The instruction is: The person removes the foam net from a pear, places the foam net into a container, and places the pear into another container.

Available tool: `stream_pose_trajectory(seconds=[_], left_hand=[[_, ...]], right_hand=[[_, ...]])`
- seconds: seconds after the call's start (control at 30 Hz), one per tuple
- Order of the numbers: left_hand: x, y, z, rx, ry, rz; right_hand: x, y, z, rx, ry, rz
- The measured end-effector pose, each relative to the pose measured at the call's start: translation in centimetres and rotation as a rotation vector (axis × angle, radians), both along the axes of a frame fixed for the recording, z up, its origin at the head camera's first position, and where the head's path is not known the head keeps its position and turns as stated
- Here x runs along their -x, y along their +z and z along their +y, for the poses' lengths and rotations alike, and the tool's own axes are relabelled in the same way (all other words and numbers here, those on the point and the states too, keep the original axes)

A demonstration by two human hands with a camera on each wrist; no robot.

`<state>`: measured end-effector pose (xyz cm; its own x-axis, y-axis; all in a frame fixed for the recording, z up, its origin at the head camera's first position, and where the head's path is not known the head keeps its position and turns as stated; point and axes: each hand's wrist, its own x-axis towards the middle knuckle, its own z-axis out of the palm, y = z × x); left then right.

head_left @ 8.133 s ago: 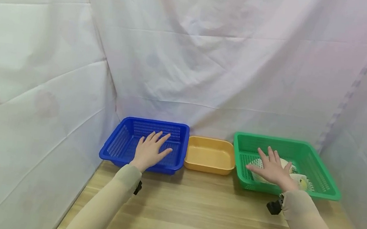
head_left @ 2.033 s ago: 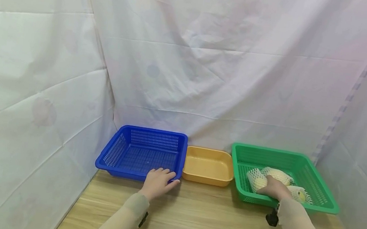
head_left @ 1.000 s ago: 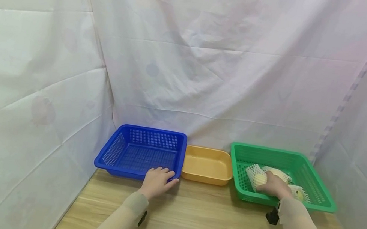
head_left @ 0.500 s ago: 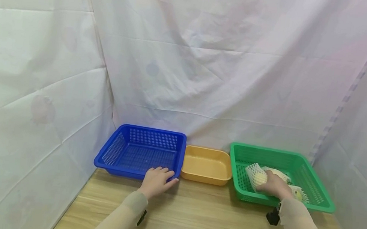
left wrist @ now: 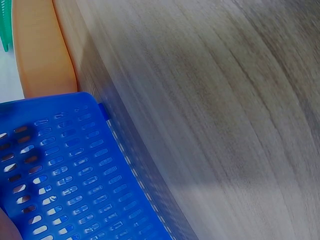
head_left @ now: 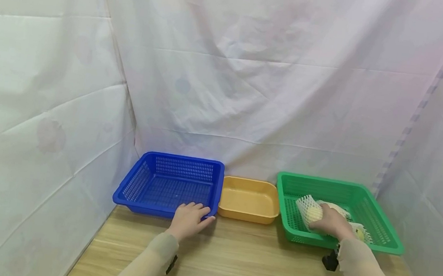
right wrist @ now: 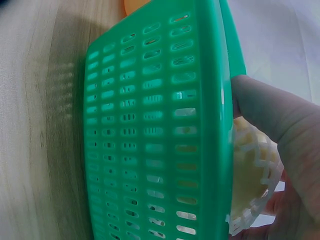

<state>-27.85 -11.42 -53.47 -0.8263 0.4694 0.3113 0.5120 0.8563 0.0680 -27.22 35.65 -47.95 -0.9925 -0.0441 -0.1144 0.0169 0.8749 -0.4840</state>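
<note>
My left hand (head_left: pixel 189 220) rests on the front rim of the blue plastic basket (head_left: pixel 124 199), fingers relaxed over the edge and thumb apart. In the left wrist view only a bit of that hand shows, beside the blue basket's slotted wall (left wrist: pixel 95 170). At the right, my right hand (head_left: pixel 334 223) reaches into the green basket (head_left: pixel 393 232) and grips a pale yellow round fruit (head_left: pixel 313 214) in a white foam net. The right wrist view has the right hand's thumb (right wrist: pixel 260 107) against the netted fruit (right wrist: pixel 250 175), just over the rim; the other fingers are partly hidden.
Two more netted fruits lie in the green basket, one behind the hand (head_left: pixel 338 209) and one to its right (head_left: pixel 359 233). A shallow orange-yellow tray (head_left: pixel 247 217) stands between the baskets on the wooden table (head_left: pixel 248 259). White cloth (head_left: pixel 251 91) hangs behind and at both sides.
Earlier both hands hovered with spread fingers over the baskets. Since then the left has come down onto the blue rim and the right onto a fruit, whose net has tilted slightly leftward.
</note>
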Motion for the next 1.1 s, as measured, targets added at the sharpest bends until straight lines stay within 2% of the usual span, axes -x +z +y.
stream_pose_trajectory(seconds=[0.5, 0.77, 1.1], left_hand=[[-0.1, 0.1, 0.1, -0.008, 0.001, -0.002], [-0.1, -0.1, 0.0, -0.013, 0.009, -0.003], [0.0, -0.2, 0.1, -0.011, 0.004, 0.007]], right_hand=[[-0.2, 0.5, -0.1, 0.001, 0.012, 0.011], [-0.4, 1.1, -0.7, 0.009, 0.038, 0.054], [-0.4, 1.3, -0.8, -0.026, 0.035, 0.074]])
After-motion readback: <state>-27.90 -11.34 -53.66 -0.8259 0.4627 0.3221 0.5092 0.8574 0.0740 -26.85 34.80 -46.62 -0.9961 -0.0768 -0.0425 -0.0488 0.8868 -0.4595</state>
